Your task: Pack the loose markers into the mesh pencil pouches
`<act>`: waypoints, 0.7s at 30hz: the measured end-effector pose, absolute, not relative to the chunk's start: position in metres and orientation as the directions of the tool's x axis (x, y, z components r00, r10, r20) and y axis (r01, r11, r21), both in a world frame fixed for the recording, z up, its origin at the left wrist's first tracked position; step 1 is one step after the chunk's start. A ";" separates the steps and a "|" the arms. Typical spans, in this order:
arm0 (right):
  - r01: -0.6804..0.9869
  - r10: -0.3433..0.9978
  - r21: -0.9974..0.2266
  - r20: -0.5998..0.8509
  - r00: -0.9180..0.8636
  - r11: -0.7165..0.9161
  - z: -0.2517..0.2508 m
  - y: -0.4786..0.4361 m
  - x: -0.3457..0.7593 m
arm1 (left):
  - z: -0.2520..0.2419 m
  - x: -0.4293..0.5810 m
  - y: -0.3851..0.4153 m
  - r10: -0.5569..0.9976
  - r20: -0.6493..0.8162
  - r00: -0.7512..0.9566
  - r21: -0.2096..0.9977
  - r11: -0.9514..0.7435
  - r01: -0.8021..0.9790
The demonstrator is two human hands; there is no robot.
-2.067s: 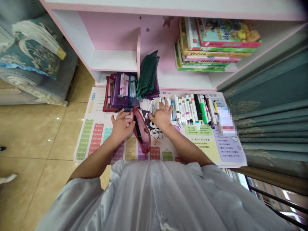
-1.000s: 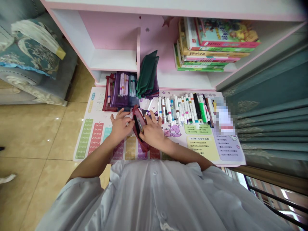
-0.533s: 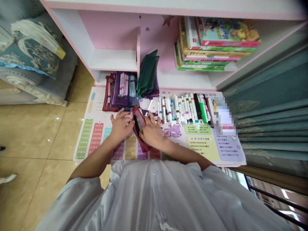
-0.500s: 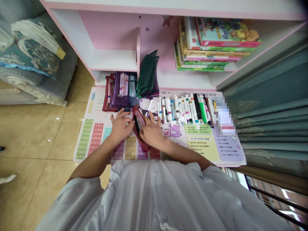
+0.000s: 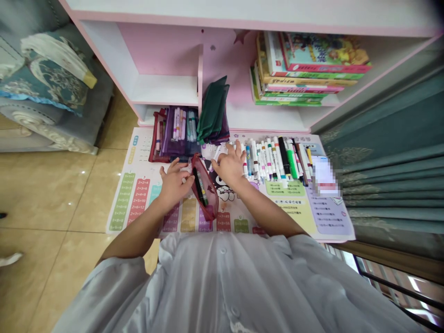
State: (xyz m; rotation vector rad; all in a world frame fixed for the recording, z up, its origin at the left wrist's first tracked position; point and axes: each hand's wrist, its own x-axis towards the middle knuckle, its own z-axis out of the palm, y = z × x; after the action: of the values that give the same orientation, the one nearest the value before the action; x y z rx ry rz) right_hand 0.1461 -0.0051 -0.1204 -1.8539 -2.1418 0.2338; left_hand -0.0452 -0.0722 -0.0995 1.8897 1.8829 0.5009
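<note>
A dark red mesh pouch [image 5: 211, 203] lies unzipped on the printed mat [image 5: 120, 189], with dark markers [image 5: 201, 188] inside it. My left hand [image 5: 175, 180] is at the pouch's left edge, thumb and fingers closed around that edge. To the right, my right hand [image 5: 231, 164] is over the left end of a row of markers [image 5: 268, 157], fingers spread and pointing down at them. A white marker [image 5: 215, 155] lies beside its thumb. Whatever is under the right fingertips is hidden.
Behind the left hand are filled red and purple pouches [image 5: 173, 143]. Green mesh pouches [image 5: 213, 111] lean by the shelf divider [image 5: 200, 74]. Stacked books [image 5: 312, 69] stand on the right shelf. A blurred phone [image 5: 324, 175] lies right of the markers.
My right hand has left the red pouch and moved right and away from me to the markers. The pouch's opening and its markers now show more. My left hand has stayed at the pouch.
</note>
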 end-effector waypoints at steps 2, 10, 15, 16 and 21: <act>0.952 0.989 -0.273 0.090 -0.116 0.136 -0.126 0.002 0.144 | -0.100 -0.046 -0.072 0.999 -0.046 0.019 0.537 0.008 0.844; 0.981 0.997 -0.178 -0.007 -0.077 0.074 -0.139 0.013 0.139 | -0.101 -0.046 -0.072 0.998 -0.061 0.028 0.534 0.009 0.846; 0.986 0.994 -0.154 -0.080 -0.070 0.057 -0.133 0.008 0.143 | -0.099 -0.046 -0.071 0.997 -0.074 0.020 0.525 0.022 0.851; 0.985 0.994 -0.162 -0.075 -0.076 0.063 -0.131 0.006 0.145 | -0.099 -0.046 -0.071 0.997 -0.074 0.019 0.524 0.023 0.852; 0.965 0.995 -0.247 -0.009 -0.096 0.091 -0.120 -0.013 0.153 | -0.099 -0.045 -0.071 0.998 -0.060 0.022 0.522 0.012 0.853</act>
State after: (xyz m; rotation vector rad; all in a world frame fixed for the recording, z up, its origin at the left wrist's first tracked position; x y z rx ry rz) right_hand 0.1528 -0.0130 -0.1204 -1.9960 -2.1953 0.2847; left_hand -0.0447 -0.0710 -0.0995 1.8919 1.8816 0.4703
